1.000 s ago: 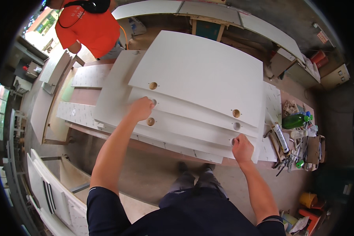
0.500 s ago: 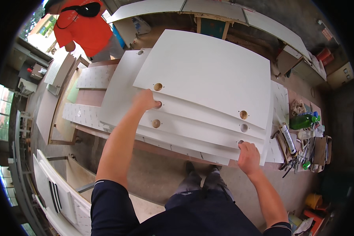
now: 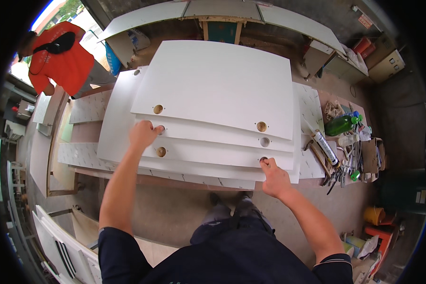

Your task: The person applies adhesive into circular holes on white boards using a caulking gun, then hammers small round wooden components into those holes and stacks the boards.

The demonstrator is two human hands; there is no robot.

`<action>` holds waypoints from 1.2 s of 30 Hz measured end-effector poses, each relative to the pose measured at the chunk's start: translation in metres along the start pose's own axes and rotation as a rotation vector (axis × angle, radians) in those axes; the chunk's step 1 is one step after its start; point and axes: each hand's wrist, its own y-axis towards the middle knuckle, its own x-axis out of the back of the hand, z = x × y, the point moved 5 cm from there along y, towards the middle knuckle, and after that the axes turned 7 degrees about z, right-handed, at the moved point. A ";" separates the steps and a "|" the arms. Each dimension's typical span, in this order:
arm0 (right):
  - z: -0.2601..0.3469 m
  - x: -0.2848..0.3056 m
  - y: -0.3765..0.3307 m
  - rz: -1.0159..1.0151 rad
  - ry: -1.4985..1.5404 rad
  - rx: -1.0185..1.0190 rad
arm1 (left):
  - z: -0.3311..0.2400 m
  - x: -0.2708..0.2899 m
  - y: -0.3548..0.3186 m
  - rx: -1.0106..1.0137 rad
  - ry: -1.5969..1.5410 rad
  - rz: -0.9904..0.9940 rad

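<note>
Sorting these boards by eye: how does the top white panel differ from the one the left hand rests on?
The top white panel lies fully exposed, while the second panel shows only a strip along its near edge. The top panel's two round holes look brown inside; the second panel's right hole looks grey, and the left hand covers its left hole. Both are white, flat and stacked.

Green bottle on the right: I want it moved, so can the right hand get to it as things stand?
Probably yes. The right hand rests on the white panels; the green bottle lies beyond their edge, nothing between.
</note>
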 end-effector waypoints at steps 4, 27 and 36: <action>0.006 -0.005 0.000 0.026 0.004 -0.014 | 0.021 -0.038 -0.048 -0.109 -0.584 -0.464; 0.000 -0.012 0.000 0.016 -0.037 0.042 | 0.037 -0.101 -0.099 -0.115 -0.296 -0.895; 0.002 -0.010 -0.002 0.004 -0.003 0.050 | 0.031 -0.080 -0.101 -0.251 -0.357 -0.815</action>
